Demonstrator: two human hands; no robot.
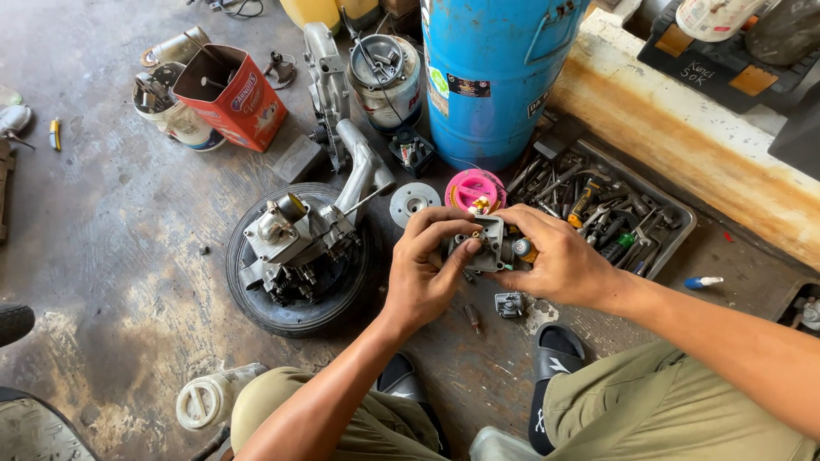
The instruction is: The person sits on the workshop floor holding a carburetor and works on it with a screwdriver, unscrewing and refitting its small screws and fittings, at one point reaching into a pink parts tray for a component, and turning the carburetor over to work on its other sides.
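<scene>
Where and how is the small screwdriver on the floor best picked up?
Judging by its pose, pinch the screwdriver across its handle from above. It lies flat on the concrete floor just below the left hand, clear of the small grey part beside it, so fingers fit either side.

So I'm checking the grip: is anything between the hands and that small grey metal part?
Nothing visible. The left hand and right hand both hold the grey metal part directly, above the floor, apart from the tool tray.
</scene>
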